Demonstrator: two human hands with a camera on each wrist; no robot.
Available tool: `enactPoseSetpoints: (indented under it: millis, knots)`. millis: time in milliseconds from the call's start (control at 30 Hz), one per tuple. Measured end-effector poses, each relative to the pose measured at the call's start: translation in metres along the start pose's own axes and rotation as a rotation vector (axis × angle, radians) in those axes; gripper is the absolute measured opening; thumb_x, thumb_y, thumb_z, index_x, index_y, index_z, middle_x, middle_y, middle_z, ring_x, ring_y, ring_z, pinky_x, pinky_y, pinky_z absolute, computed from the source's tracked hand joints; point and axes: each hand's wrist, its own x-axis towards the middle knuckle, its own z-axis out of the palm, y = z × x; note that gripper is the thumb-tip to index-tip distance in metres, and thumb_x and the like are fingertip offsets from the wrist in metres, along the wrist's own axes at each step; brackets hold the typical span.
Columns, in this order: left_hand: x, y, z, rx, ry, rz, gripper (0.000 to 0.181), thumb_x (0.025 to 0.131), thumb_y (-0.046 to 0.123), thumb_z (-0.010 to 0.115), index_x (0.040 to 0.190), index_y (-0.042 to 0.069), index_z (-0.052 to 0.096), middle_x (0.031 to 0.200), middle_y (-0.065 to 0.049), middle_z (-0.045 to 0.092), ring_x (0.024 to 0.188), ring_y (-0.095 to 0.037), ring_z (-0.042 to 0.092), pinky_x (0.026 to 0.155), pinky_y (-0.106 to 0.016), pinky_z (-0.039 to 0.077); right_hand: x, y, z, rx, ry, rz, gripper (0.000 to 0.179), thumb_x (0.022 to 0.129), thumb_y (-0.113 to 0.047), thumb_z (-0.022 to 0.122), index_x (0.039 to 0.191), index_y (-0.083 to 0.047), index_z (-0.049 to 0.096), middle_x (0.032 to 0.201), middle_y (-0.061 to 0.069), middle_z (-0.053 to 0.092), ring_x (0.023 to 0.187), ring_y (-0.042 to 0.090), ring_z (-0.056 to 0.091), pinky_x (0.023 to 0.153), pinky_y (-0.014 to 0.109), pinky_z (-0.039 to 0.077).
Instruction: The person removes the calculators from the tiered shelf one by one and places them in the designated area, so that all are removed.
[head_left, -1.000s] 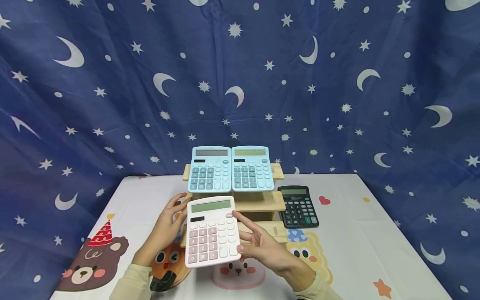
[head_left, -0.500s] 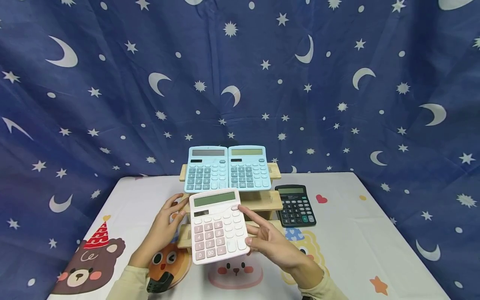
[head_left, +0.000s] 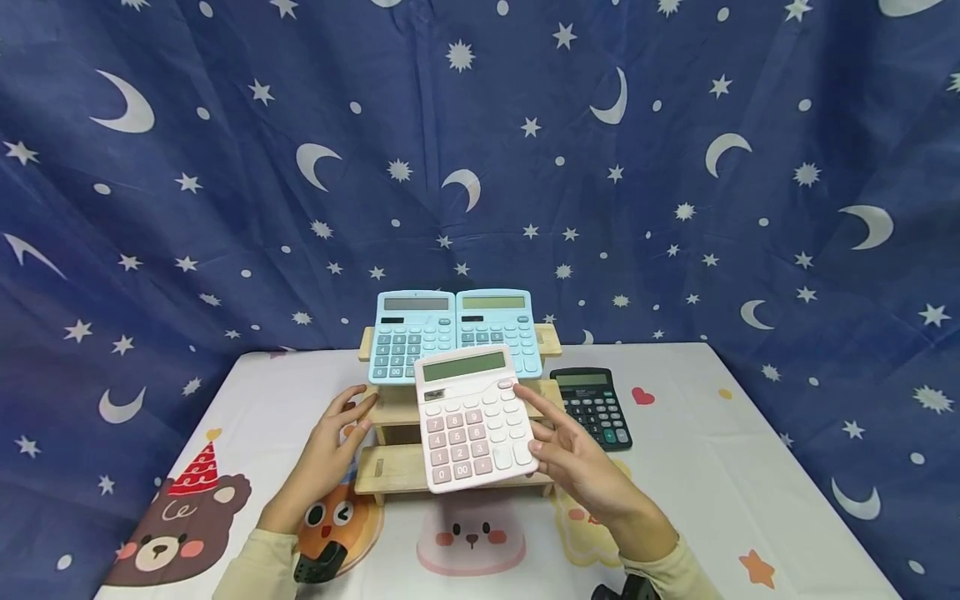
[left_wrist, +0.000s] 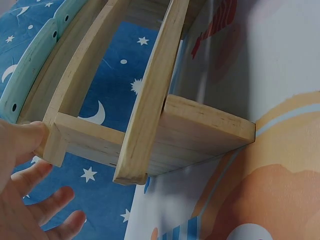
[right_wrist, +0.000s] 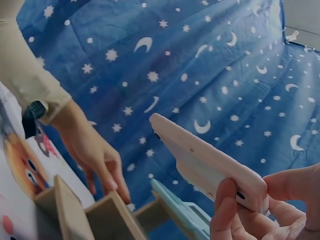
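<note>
A white calculator (head_left: 477, 421) with pink number keys is held tilted above the tiered wooden stand (head_left: 390, 469). My right hand (head_left: 588, 475) pinches it along its right edge; in the right wrist view the calculator (right_wrist: 205, 165) shows its back and side, with thumb and fingers (right_wrist: 225, 200) on either face. My left hand (head_left: 322, 454) holds the left end of the stand's middle shelf, and its fingertips grip the wooden corner in the left wrist view. Two light-blue calculators lean side by side on the top shelf, a left one (head_left: 408, 325) and a right one (head_left: 495, 315), partly covered.
A black calculator (head_left: 596, 404) lies on the white cartoon-print tablecloth (head_left: 697, 467), right of the stand and partly behind my right hand. A blue curtain (head_left: 480, 225) with moons and stars hangs behind the table.
My right hand has carried the pink-and-white calculator up and to the right, so it now overlaps the blue calculators' lower part. My left hand stays at the stand; the view has shifted slightly.
</note>
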Motion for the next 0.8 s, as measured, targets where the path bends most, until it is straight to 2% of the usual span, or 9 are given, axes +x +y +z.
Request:
enactPoseSetpoints:
  millis: [67, 200, 333, 400, 600, 800]
  knots:
    - [0.0, 0.001, -0.001, -0.005, 0.001, 0.003, 0.039, 0.104, 0.01, 0.055, 0.14, -0.004, 0.056, 0.154, -0.023, 0.042, 0.134, -0.054, 0.046, 0.108, -0.07, 0.039, -0.001, -0.003, -0.004, -0.013, 0.016, -0.006, 0.068, 0.104, -0.001, 0.043, 0.164, -0.014, 0.013, 0.16, 0.03, 0.029, 0.127, 0.014, 0.061, 0.098, 0.028, 0.056]
    - [-0.001, 0.002, -0.001, -0.006, 0.003, 0.005, 0.039, 0.104, 0.009, 0.055, 0.14, -0.004, 0.056, 0.154, -0.023, 0.042, 0.134, -0.054, 0.046, 0.107, -0.07, 0.039, -0.002, -0.008, -0.011, -0.027, 0.038, -0.016, 0.066, 0.105, -0.003, 0.043, 0.163, -0.014, 0.015, 0.156, 0.016, 0.04, 0.119, 0.011, 0.064, 0.091, 0.023, 0.056]
    - [-0.001, 0.002, -0.001, -0.007, 0.002, -0.001, 0.039, 0.104, 0.01, 0.055, 0.141, -0.003, 0.056, 0.154, -0.022, 0.042, 0.135, -0.054, 0.045, 0.107, -0.07, 0.039, -0.005, -0.012, -0.018, -0.017, 0.032, -0.049, 0.062, 0.107, -0.004, 0.038, 0.163, -0.012, 0.014, 0.153, 0.004, 0.045, 0.12, 0.01, 0.064, 0.094, 0.025, 0.055]
    - [-0.001, 0.002, -0.001, -0.006, 0.001, -0.001, 0.039, 0.104, 0.01, 0.055, 0.141, -0.003, 0.056, 0.155, -0.022, 0.042, 0.135, -0.054, 0.045, 0.107, -0.07, 0.039, -0.006, -0.014, -0.021, -0.015, 0.032, -0.066, 0.061, 0.107, -0.004, 0.036, 0.163, -0.011, 0.014, 0.153, 0.001, 0.046, 0.121, 0.009, 0.064, 0.096, 0.025, 0.054]
    - [0.0, 0.0, 0.0, -0.005, -0.002, -0.002, 0.039, 0.104, 0.009, 0.054, 0.141, -0.005, 0.055, 0.154, -0.024, 0.041, 0.135, -0.055, 0.045, 0.107, -0.07, 0.039, -0.01, -0.021, -0.03, -0.015, 0.079, -0.072, 0.057, 0.109, -0.008, 0.035, 0.162, -0.015, 0.018, 0.143, -0.004, 0.055, 0.109, 0.006, 0.066, 0.088, 0.022, 0.054]
    - [-0.001, 0.002, 0.0, -0.014, -0.006, -0.011, 0.039, 0.104, 0.01, 0.054, 0.141, -0.004, 0.055, 0.155, -0.023, 0.041, 0.135, -0.055, 0.044, 0.107, -0.07, 0.039, -0.015, -0.027, -0.039, -0.007, 0.105, -0.092, 0.055, 0.11, -0.01, 0.032, 0.162, -0.014, 0.016, 0.14, -0.007, 0.059, 0.112, 0.006, 0.067, 0.089, 0.022, 0.055]
